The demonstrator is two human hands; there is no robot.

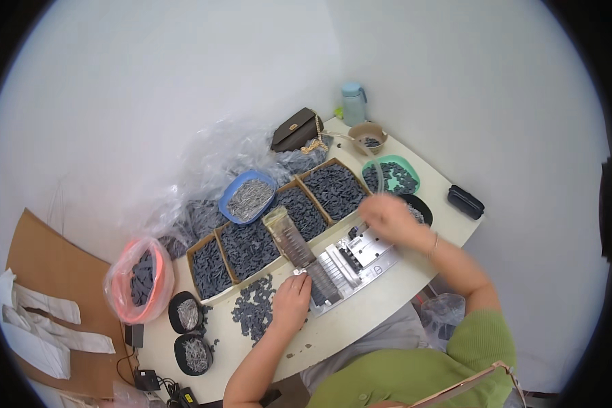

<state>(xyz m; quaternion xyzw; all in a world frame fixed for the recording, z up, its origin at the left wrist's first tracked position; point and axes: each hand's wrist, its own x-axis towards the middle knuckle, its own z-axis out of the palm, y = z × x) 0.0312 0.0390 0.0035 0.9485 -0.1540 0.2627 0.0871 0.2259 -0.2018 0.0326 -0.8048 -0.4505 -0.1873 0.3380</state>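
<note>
A long metal fixture (360,262) lies slantwise on the table, with slotted rails and small dark parts on it. Its left end carries a clear slotted tray (291,239), which reaches back over the sorting box. My left hand (292,301) is closed at the fixture's left end, fingers together against its edge. Over the fixture's right end is my right hand (386,216), smeared by motion, so its fingers do not show clearly. Loose dark grey plastic pieces (255,309) lie spread on the table left of my left hand.
Behind stands a divided cardboard box (241,277) full of grey pieces, a blue tray (248,197) of metal pins on it. A green tray (391,175), black bowl (420,207) and black case (466,201) sit right; a lined pink tub (139,279) and pin bowls (194,353) left.
</note>
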